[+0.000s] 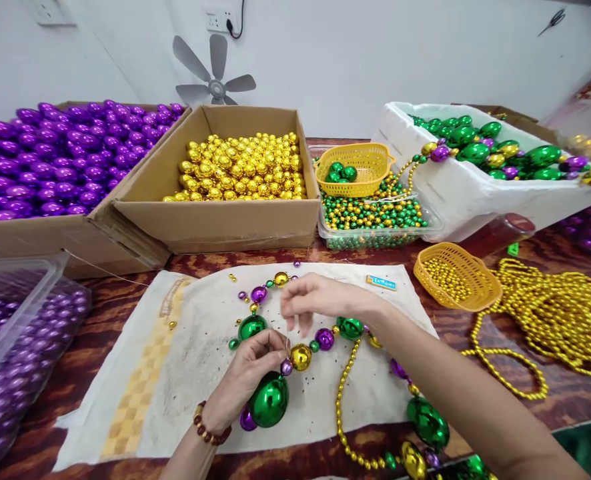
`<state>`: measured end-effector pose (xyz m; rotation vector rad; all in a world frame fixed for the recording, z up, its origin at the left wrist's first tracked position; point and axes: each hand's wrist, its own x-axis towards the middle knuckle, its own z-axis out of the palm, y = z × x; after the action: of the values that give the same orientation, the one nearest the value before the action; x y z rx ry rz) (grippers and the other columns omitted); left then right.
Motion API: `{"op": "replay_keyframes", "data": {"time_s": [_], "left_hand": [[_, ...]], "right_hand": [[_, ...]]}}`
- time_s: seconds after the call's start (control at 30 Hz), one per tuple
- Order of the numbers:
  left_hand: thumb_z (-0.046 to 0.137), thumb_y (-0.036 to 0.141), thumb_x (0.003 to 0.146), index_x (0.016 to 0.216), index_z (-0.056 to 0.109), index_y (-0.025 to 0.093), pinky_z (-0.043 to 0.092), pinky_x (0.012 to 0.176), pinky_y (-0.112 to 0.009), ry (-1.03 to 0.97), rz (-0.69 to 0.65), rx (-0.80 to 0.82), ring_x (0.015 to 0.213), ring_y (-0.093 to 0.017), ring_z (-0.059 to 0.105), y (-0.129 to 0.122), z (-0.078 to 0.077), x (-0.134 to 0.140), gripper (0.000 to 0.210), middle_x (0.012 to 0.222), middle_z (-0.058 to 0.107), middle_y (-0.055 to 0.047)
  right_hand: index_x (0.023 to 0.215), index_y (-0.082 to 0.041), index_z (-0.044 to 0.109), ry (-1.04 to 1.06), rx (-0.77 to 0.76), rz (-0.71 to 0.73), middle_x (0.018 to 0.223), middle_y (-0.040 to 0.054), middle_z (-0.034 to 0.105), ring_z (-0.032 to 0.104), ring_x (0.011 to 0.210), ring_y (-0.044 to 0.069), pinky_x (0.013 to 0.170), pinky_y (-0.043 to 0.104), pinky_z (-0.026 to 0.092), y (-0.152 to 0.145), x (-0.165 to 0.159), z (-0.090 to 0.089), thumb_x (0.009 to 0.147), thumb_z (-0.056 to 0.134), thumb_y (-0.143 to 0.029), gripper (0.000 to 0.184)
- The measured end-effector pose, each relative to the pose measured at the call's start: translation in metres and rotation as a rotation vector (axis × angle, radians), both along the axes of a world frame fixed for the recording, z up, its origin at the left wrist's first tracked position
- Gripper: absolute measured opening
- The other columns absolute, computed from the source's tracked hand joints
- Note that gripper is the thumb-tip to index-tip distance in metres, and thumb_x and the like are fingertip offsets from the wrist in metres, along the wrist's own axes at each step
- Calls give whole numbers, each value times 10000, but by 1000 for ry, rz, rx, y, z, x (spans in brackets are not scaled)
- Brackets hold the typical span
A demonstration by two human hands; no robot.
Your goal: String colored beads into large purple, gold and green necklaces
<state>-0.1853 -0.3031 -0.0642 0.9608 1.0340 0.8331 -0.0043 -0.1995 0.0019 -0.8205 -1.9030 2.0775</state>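
Note:
A bead necklace [300,357] of green, gold and purple balls lies looped on a white cloth [190,360]. My left hand [248,373] pinches the strand near a small purple bead, just above a large green oval bead [269,400]. My right hand [320,298] hovers above it with fingertips pinched on a thin thread near the gold bead. A string of small gold beads [343,407] trails from the necklace toward the table's front edge.
Behind the cloth stand a box of purple beads [60,157], a box of gold beads [240,167], a clear tray of green and gold beads [370,217] and a white bin of necklaces [480,173]. Yellow baskets [455,277] and gold strands [560,320] lie right; a purple-bead tub [20,347] sits left.

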Motion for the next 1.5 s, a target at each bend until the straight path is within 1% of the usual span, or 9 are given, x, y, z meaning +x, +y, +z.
{"op": "replay_keyframes", "data": {"time_s": [0.07,0.13,0.23,0.33,0.43,0.63,0.73,1.17,1.5], "left_hand": [[631,262,812,732,574,168,376,642,-236,9,17,0,680,-125,479,0,-2,0,135,751,545,-4],[634,257,808,726,575,165,374,646,-239,-1,27,10,684,-125,473,0,-4,0,136,764,545,-8],[631,251,809,719,564,165,371,642,-238,-39,26,18,675,-119,463,0,-5,-1,142,774,544,-7],[624,255,820,742,564,169,374,645,-235,-35,18,23,684,-117,469,0,-2,-1,130,798,548,-5],[610,253,835,747,563,172,377,654,-234,-20,3,54,691,-120,469,1,1,-1,129,769,538,0],[618,273,826,742,560,176,370,643,-233,3,26,52,680,-125,465,-1,2,0,140,738,542,3],[622,276,822,750,560,177,368,639,-231,-7,44,38,673,-124,471,-2,-1,0,137,723,549,6],[609,257,845,760,560,173,377,673,-230,-56,76,51,700,-118,482,-1,-5,0,129,730,551,14],[632,245,831,816,587,175,415,722,-225,-192,293,22,763,-111,519,-12,-10,8,85,950,588,-21]], "right_hand": [[1054,-205,626,161,-72,-43,987,28,667,635,752,110,665,219,478,2,-16,2,847,557,-298,237],[1131,-223,607,182,20,-191,1077,40,655,634,841,120,695,220,470,1,-24,-6,854,561,-317,296],[889,-168,682,-135,291,-373,871,41,687,613,761,129,652,220,427,-4,-16,-28,878,526,-349,240],[713,-155,694,-393,440,-290,667,23,657,571,641,127,594,230,374,-17,-2,-46,877,524,-410,347],[749,-160,713,-350,392,-279,661,13,657,565,634,124,595,227,379,-28,-2,-55,890,500,-440,379],[740,-132,684,-73,82,-370,742,24,672,581,715,126,696,231,448,-31,-10,-57,867,536,-393,327],[738,-138,678,-47,56,-404,674,-6,624,526,634,104,613,211,409,-38,-8,-53,810,608,-383,264],[749,-143,576,-15,38,-563,665,-21,553,477,595,87,542,194,361,-56,-18,-58,799,553,-256,125],[796,-174,548,-42,212,-717,695,-25,548,483,618,98,579,208,388,-69,-16,-70,877,488,-267,137]]}}
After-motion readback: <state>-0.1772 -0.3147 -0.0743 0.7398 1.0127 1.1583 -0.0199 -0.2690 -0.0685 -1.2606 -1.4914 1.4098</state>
